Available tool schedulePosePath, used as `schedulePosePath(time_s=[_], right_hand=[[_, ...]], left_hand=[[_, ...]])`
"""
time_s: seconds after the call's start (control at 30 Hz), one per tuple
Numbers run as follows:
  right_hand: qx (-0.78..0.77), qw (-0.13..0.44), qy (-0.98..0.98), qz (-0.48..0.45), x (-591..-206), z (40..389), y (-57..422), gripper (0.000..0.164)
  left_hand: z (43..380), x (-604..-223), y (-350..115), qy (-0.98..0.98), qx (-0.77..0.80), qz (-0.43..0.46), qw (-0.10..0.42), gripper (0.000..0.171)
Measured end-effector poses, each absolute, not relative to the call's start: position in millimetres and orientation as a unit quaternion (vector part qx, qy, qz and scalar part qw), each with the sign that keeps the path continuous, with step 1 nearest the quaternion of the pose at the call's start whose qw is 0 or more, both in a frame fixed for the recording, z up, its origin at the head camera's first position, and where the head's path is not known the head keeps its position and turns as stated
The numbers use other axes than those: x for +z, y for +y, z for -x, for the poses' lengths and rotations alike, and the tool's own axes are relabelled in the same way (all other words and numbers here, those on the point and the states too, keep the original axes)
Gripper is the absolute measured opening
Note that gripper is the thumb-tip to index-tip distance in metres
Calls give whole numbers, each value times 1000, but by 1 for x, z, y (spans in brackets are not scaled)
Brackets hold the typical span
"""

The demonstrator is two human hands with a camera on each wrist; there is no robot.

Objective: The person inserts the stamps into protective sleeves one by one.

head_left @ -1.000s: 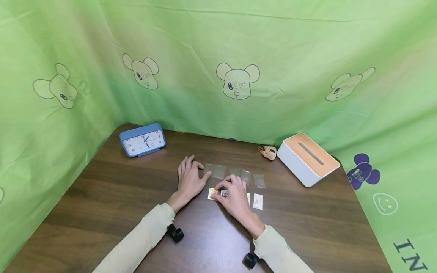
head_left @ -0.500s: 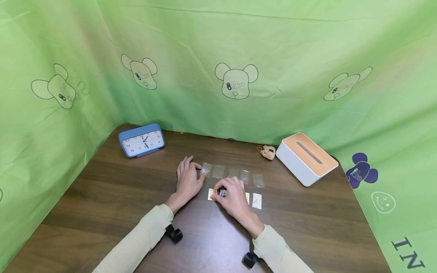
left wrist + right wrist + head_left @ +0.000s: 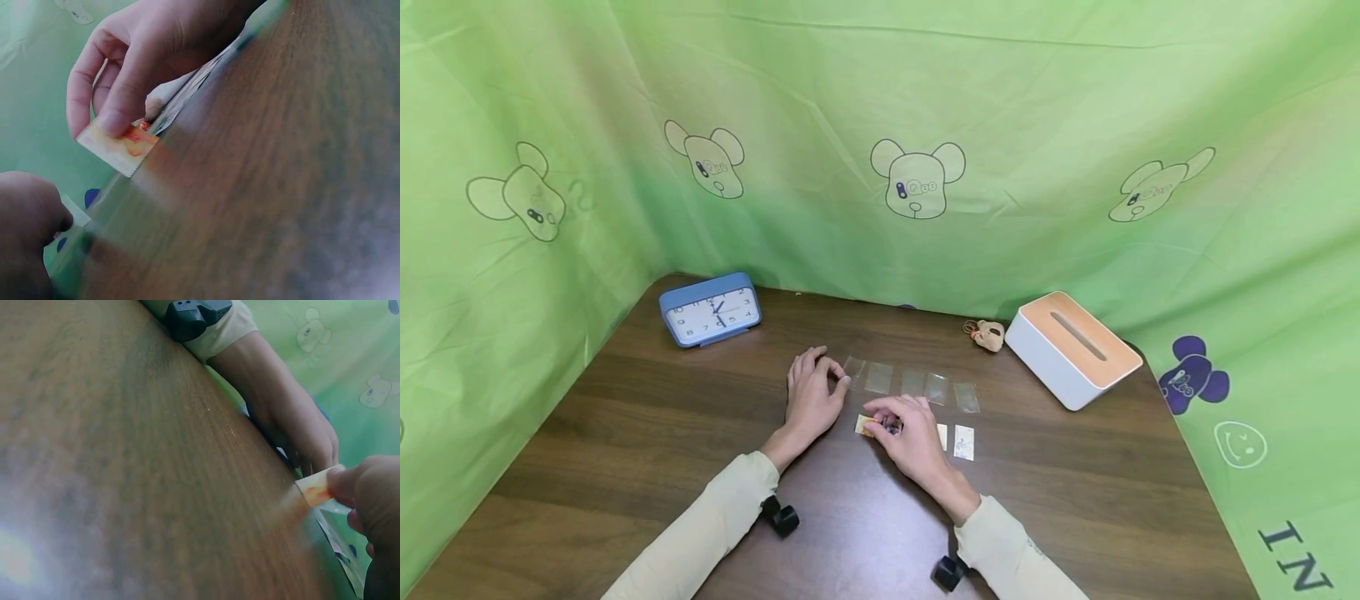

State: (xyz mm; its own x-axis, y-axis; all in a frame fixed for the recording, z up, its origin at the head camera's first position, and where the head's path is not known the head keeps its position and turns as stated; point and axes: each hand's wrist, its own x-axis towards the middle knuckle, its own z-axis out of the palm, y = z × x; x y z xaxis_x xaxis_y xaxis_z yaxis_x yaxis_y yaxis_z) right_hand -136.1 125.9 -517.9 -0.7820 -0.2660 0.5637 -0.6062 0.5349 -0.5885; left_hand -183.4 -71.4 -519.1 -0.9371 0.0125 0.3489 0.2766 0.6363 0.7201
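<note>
My right hand (image 3: 919, 437) pinches a small yellow-orange stamp (image 3: 128, 151) between thumb and index finger. Its perforated edge shows in the left wrist view, and the stamp is tilted up off the table. My left hand (image 3: 811, 398) pinches the leftmost clear plastic sleeve (image 3: 854, 367), which is raised at a slant; a bit of that sleeve (image 3: 76, 211) shows beside the thumb in the left wrist view. Several more clear sleeves (image 3: 878, 378) lie in a row behind the stamps. A white stamp (image 3: 964, 442) lies right of my right hand, which partly hides other stamps.
A blue alarm clock (image 3: 711, 310) stands at the back left of the brown wooden table (image 3: 647, 433). At the back right are a tissue box (image 3: 1060, 358) with a wood-coloured lid and a small tan pouch-like trinket (image 3: 988, 335). Green printed cloth (image 3: 820, 208) surrounds the table.
The yellow-orange stamp has gone from flat on the table to tilted up in my right fingers. My left hand has drawn the leftmost sleeve slightly left and now pinches it.
</note>
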Motion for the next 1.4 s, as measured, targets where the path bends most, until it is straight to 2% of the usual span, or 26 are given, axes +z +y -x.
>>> schedulePosePath(time_s=[0.2, 0.37, 0.63, 0.83, 1.07, 1.4], right_hand=[[450, 225, -829, -243, -519, 134, 129, 20], [504, 249, -800, -211, -519, 134, 132, 17], [571, 274, -757, -160, -518, 133, 131, 25], [570, 300, -755, -121, -509, 132, 128, 22], [615, 283, -730, -96, -517, 137, 139, 15], [618, 294, -725, -74, -516, 140, 143, 13]], left_hand=[[186, -519, -70, -842, -492, 84, 206, 14], [187, -517, -68, -813, -531, 89, 222, 15], [183, -512, -69, -795, -571, 78, 191, 12], [184, -513, -68, -786, -585, 94, 177, 9], [183, -514, -67, -777, -599, 124, 148, 5], [181, -514, -67, -781, -589, 168, 121, 4]])
